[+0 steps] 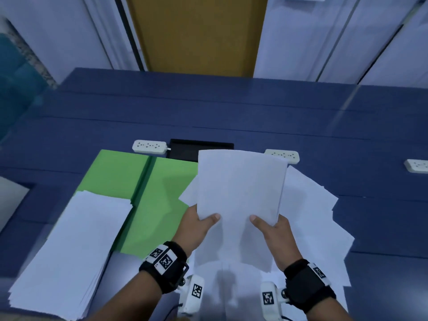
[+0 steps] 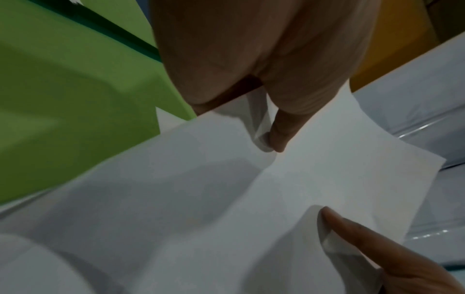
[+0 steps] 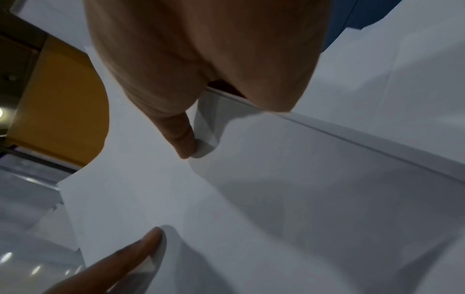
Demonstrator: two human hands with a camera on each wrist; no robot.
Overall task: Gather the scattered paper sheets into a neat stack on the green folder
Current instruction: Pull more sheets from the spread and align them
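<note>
A bundle of white sheets (image 1: 240, 186) is lifted above the desk, tilted up toward me. My left hand (image 1: 199, 222) pinches its lower left corner with the thumb on top, and my right hand (image 1: 269, 224) pinches its lower right corner the same way. In the left wrist view the held sheets (image 2: 314, 179) bend under the left thumb (image 2: 281, 135); in the right wrist view the same sheets (image 3: 141, 189) lie under the right thumb (image 3: 181, 137). The open green folder (image 1: 162, 200) lies to the left. Loose scattered sheets (image 1: 310, 218) fan out beneath and to the right of the bundle.
A tall stack of white paper (image 1: 69, 246) covers the folder's left front corner. White power strips (image 1: 149, 147) (image 1: 283, 155) (image 1: 416, 165) and a black cable tray (image 1: 192, 148) sit behind on the blue desk (image 1: 208, 107). A wall and a yellow door stand beyond.
</note>
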